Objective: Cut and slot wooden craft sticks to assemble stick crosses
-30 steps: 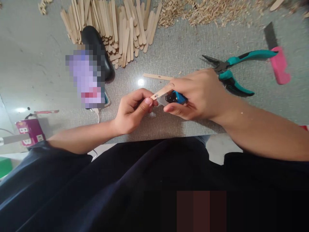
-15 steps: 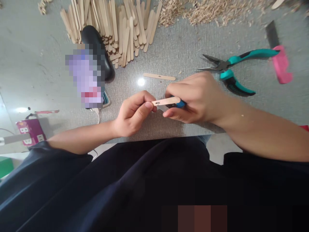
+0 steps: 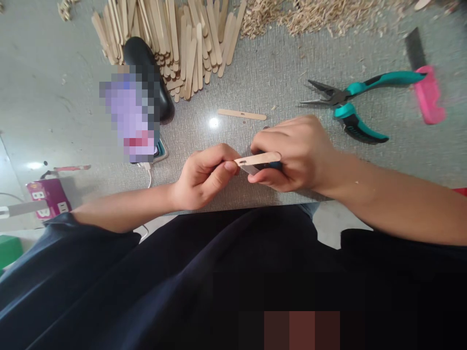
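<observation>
From the head camera I look down on a grey table (image 3: 277,73) and two bare hands meeting just above its near edge. My view shows the left hand (image 3: 204,177) curled closed, with thumb and forefinger pinching the left end of a flat wooden craft stick (image 3: 257,159). The stick runs level to the right, where the thumb of the right hand (image 3: 295,153) presses on its other end. That right hand is also closed around a blue-handled utility knife (image 3: 255,168). Its grey blade shows just beneath the stick, but I cannot tell whether the edge touches the wood.

Just beyond the hands a loose stick (image 3: 242,114) lies flat on the table. Farther back is a heap of craft sticks (image 3: 182,43), with wood shavings (image 3: 310,14) spread to its right. Teal-handled needle-nose pliers (image 3: 350,104) lie to the right of the hands, jaws slightly apart, beside a pink tool (image 3: 428,97) with a dark blade. At far left stands a purple box (image 3: 47,197).
</observation>
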### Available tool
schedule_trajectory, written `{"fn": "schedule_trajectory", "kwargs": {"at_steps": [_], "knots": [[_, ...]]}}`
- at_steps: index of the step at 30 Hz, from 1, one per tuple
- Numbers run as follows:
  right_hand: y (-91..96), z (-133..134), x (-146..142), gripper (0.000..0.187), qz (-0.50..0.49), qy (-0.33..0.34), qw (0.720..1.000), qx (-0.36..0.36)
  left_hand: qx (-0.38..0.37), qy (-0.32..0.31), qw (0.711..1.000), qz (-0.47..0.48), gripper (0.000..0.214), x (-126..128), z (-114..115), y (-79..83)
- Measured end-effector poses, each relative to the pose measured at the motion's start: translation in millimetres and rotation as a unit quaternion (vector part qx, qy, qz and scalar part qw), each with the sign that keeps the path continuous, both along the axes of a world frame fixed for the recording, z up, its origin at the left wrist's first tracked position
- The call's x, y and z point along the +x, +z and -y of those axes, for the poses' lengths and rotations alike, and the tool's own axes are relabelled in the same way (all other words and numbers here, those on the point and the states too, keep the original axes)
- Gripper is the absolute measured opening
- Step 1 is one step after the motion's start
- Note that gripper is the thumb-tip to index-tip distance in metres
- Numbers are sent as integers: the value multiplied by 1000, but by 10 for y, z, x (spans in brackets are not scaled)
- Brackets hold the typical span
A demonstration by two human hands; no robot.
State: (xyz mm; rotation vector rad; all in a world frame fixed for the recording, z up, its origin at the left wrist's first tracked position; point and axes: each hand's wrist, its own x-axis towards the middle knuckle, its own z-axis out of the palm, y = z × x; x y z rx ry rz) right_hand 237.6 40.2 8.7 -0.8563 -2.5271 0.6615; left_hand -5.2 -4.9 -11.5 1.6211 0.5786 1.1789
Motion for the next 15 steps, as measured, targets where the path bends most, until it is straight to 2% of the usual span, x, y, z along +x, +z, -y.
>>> {"fn": "schedule_trajectory", "kwargs": {"at_steps": [3, 7, 12, 15], "knots": [[2, 24, -13, 80, 20, -11, 1000, -6, 28, 7, 1000, -11, 18, -7, 5, 19], [3, 35, -36, 86, 40, -19, 999, -19, 31, 26, 998, -41, 19, -25, 5, 41], [65, 45, -94, 89, 65, -27, 996, -50, 25, -8, 999, -31, 17, -12, 22, 26], [60, 27, -110, 91, 57, -23, 997, -50, 7, -3, 1000, -15, 19, 4, 28, 6]]}}
